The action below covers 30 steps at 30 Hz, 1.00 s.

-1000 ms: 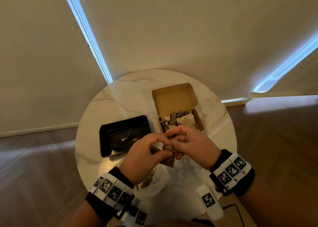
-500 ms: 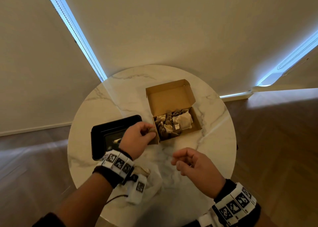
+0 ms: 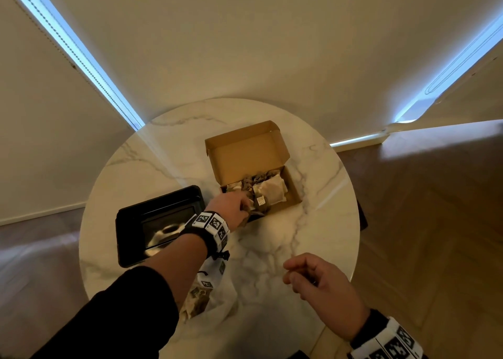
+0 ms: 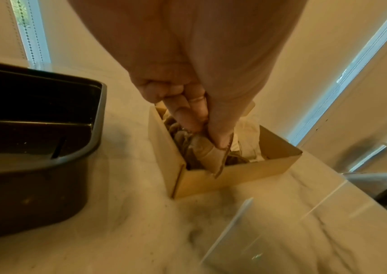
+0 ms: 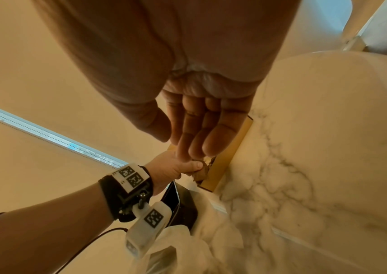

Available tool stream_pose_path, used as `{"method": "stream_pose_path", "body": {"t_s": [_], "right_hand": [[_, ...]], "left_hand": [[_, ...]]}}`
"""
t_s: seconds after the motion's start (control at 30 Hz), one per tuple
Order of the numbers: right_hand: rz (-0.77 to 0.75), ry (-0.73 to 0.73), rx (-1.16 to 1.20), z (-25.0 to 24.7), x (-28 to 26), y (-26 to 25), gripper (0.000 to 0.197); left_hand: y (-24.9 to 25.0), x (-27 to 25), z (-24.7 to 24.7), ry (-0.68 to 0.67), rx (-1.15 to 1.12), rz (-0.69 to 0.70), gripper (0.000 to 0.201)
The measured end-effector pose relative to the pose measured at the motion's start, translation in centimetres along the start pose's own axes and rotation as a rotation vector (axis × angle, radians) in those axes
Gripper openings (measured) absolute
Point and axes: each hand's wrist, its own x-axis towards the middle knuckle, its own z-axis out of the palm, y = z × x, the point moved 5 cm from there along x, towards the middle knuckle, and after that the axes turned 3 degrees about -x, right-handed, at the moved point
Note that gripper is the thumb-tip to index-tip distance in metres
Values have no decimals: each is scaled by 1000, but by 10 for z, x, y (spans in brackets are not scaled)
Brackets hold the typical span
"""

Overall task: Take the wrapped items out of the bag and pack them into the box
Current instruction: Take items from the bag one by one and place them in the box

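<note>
An open cardboard box [image 3: 295,192] stands on the round marble table, its lid [image 3: 246,152] tipped back. Several brown and cream wrapped items [image 3: 269,191] lie inside it. My left hand [image 3: 235,209] is at the box's near left corner and pinches a brown wrapped item [image 4: 211,155] between thumb and fingers, over the box's front wall [image 4: 234,176]. My right hand [image 3: 313,277] hovers over the table's near right, fingers loosely curled, holding nothing. A clear plastic bag [image 3: 198,301] with more wrapped items lies under my left forearm.
A black plastic tray [image 3: 128,222] sits left of the box, close to my left wrist. The marble table [image 3: 326,222] ends in a round edge, with wooden floor beyond. A wall and blinds stand right behind the table.
My hands came apart. The left hand carried the brown wrapped item forward to the box's near left corner, and the right hand drew back empty towards me.
</note>
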Motion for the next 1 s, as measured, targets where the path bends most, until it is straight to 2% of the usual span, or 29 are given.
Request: {"method": "stream_pose_path", "body": {"t_s": [0.23,0.53,0.6,0.7,0.87,1.0], "right_hand": [[-8,9,-28,-6,-2,9,15],[-25,-2,-99,-5,-7,13,14],[-35,2,-122,-6,-9,12,14],[-46,7,-150,-7,-11,9,14],[-57,-11,-178,2,-11,-3,13],[-72,-59,-232,24,-2,-14,11]], "left_hand": [[-12,1,13,162,-197,-118,12],[-8,2,26,56,58,-44,15],[-7,2,24,50,43,-46,16],[-10,-4,18,78,-97,-61,29],[-24,-41,-15,202,-237,-44,29],[-53,-105,-33,300,-280,-53,22]]}}
